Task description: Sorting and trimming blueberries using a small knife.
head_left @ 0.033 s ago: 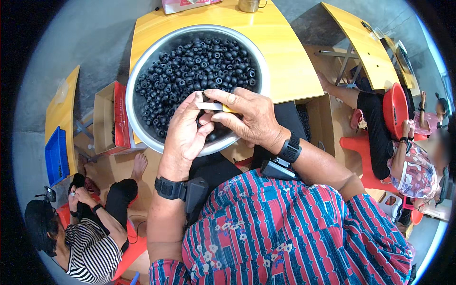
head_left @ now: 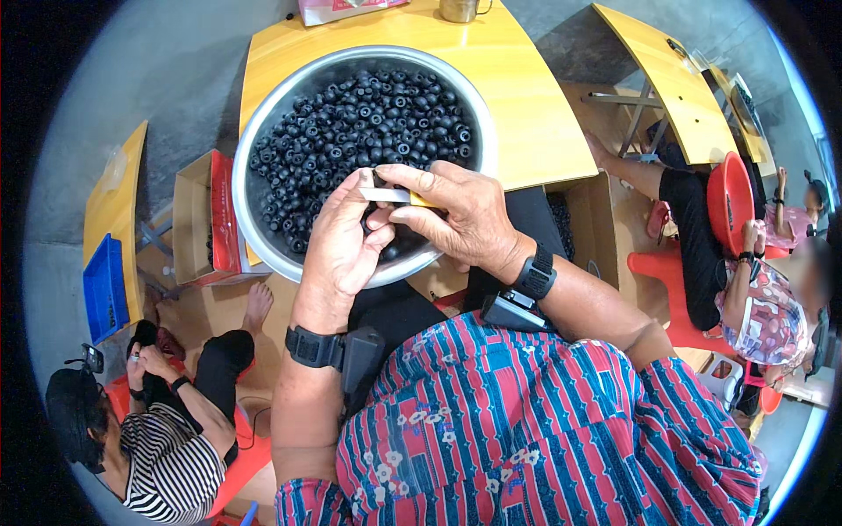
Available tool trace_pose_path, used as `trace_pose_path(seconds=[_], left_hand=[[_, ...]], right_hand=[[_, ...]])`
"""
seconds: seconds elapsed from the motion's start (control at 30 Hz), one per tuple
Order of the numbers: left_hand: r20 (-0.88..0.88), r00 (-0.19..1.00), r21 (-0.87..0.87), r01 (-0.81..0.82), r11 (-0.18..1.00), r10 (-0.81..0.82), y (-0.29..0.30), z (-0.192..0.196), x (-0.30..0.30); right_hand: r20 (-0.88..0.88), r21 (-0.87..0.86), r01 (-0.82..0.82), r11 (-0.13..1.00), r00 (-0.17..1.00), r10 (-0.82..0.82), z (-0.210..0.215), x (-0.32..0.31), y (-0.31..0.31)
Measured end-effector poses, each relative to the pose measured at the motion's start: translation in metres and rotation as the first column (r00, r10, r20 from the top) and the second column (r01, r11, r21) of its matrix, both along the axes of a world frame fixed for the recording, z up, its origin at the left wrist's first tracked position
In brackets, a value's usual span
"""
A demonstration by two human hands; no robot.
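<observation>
A large metal bowl [head_left: 487,131] in front of me holds many small, round, black pieces with holes [head_left: 368,123]. Over its near side my right hand [head_left: 474,215] pinches a small knife [head_left: 388,195] by its yellow handle. The flat blade points left, its tip against the fingers of my left hand [head_left: 338,245]. Those left fingers are curled together under the blade; whatever they grip is mostly hidden. Both wrists wear black straps with a device.
The bowl rests on a yellow table [head_left: 544,131] with a metal cup [head_left: 460,10] at the back. Left stands a red-edged cardboard box [head_left: 195,223], then a blue tray [head_left: 103,289]. A person in stripes [head_left: 171,456] sits lower left; others sit right near a red basin [head_left: 726,206].
</observation>
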State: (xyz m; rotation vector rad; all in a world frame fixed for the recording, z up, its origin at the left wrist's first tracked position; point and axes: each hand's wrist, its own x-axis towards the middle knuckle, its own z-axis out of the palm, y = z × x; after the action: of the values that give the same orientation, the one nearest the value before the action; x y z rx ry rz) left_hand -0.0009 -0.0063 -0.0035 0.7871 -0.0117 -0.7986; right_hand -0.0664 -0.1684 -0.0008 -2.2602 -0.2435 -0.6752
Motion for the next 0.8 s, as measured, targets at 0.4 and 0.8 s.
trace_pose_path(seconds=[0.4, 0.8], left_hand=[[-0.108, 0.994, -0.212, 0.007, 0.977, -0.030, 0.017, 0.015, 0.006], [-0.178, 0.984, -0.085, -0.025, 0.996, 0.010, 0.026, 0.021, 0.009]], right_hand=[[-0.027, 0.593, -0.036, 0.804, 0.998, 0.065, 0.005, -0.002, -0.015], [-0.118, 0.670, -0.014, 0.742, 0.985, 0.125, 0.011, -0.003, -0.021]])
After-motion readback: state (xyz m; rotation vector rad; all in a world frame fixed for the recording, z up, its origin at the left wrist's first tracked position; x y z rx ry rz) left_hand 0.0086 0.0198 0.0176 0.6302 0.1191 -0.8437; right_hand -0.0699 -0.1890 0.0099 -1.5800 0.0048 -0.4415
